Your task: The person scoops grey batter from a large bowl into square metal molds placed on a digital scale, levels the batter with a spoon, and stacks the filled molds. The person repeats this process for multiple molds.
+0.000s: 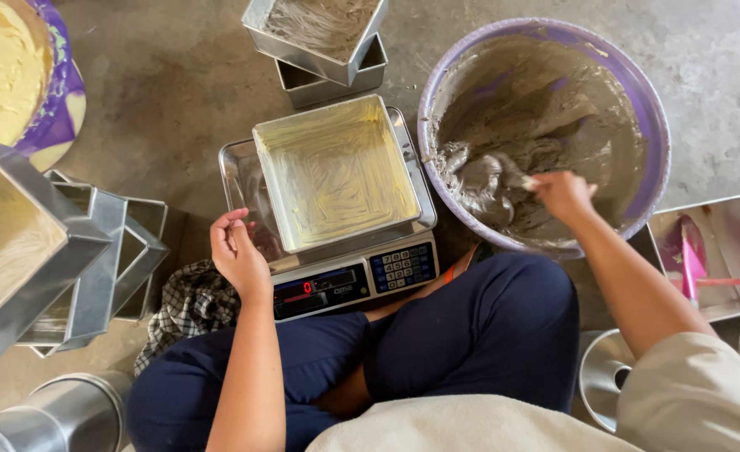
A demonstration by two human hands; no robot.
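Right hand (564,194) grips a scoop (504,172), buried in grey batter (487,180) inside the purple basin (638,92), far right. Greased square tin (336,172) sits on the scale (353,280), left of the basin. Left hand (237,251) rests loosely curled, holding nothing, beside the tin's near-left corner.

A square pan (336,172) sits on the scale (349,280); the batter tub (642,100) lies right, stacked pans (77,251) left, on the floor (177,75).

This looks like a small bakery workroom set on a bare concrete floor (177,75). A digital scale (353,276) carries a greased square tin (336,172), more metal tins (68,259) are stacked nearby, and a big purple basin (650,109) holds grey batter (504,167).
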